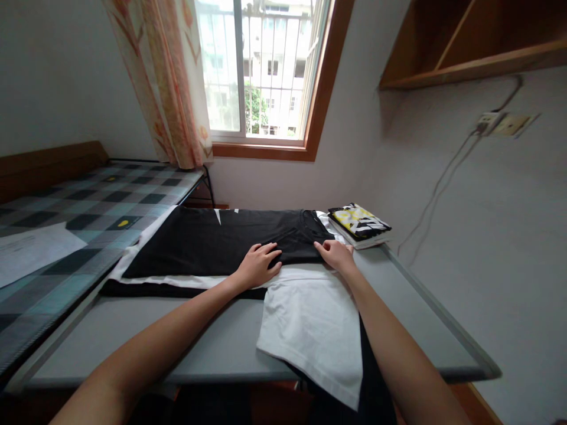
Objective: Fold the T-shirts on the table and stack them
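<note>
A black-and-white T-shirt lies sideways across a grey table, its black part folded over and its round collar near the right end. A white sleeve spreads toward me and hangs past the table's front edge, with dark cloth beneath it. My left hand rests flat on the black cloth near its front fold, fingers apart. Beside the collar, my right hand has its fingers closed on the shirt's edge; the exact grip is partly hidden.
The grey table has a raised rim. A folded black, white and yellow garment sits at its back right corner. A bed with a checked mat adjoins on the left, with paper on it. Wooden shelves hang at upper right.
</note>
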### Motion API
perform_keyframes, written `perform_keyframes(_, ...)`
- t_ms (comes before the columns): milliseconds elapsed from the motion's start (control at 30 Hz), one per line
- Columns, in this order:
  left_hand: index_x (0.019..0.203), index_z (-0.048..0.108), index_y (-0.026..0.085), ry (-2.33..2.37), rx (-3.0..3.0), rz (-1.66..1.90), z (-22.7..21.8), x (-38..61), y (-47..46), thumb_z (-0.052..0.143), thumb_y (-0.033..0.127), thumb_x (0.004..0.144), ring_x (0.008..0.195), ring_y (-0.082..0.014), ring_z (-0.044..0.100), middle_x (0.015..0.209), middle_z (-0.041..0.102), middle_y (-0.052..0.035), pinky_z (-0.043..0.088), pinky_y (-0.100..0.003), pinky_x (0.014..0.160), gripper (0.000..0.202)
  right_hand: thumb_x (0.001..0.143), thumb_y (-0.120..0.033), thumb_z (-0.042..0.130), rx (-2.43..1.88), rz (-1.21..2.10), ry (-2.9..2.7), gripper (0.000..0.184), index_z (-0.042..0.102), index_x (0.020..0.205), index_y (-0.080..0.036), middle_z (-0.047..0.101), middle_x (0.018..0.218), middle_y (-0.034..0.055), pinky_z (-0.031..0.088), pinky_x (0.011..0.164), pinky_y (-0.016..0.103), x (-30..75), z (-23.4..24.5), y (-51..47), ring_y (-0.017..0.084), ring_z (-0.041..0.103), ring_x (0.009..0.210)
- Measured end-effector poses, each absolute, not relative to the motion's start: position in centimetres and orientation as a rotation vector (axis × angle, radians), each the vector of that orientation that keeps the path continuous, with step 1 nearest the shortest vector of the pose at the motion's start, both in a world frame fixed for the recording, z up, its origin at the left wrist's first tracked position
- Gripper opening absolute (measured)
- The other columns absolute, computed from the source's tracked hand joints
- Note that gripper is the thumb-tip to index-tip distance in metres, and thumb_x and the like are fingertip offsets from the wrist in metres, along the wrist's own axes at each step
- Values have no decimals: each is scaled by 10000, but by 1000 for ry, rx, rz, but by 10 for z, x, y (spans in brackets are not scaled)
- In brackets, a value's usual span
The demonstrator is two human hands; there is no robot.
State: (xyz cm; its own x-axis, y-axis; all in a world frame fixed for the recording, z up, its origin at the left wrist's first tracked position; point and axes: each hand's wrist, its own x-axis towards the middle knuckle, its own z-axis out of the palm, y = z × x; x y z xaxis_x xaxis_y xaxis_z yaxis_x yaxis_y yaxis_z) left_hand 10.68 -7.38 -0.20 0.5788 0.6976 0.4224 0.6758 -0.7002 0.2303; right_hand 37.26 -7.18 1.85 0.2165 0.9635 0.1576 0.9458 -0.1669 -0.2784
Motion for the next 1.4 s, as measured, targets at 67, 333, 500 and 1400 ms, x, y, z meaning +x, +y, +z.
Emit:
perform_keyframes(67,1242,649,243,1221,2743,769,-2,107,-74,533,389,909,1269,-241,533,1388,570,-95,348,-455,1114,382,887,-448,504,-2150,108,-1806,338,678,712,-217,718,789,33,303,813,350,374,18,-72,207,625,841)
perform_keyframes(333,1242,643,240,1283,2743,720,-1,107,-74,520,410,912,1330,-250,471,1393,568,-91,332,-457,1107,391,916,-442,521,-2153,53,-1739,294,681,805,-222,725,854,51,299,828,349,374,10,-70,218,627,886)
perform_keyframes(500,1249,636,243,1334,2735,718,-1,107,-75,524,418,905,1345,-258,453,1394,568,-89,322,-467,1105,402,926,-536,459,-2183,34,-1712,398,691,840,-224,716,843,67,317,851,363,372,10,-70,229,627,895)
perform_keyframes(1400,876,707,213,1089,3130,873,5,106,-78,519,297,922,805,-187,559,890,651,-48,357,-394,805,211,738,-365,614,-1879,247,-1575,208,731,777,-198,673,664,34,386,633,291,401,2,-57,187,600,661)
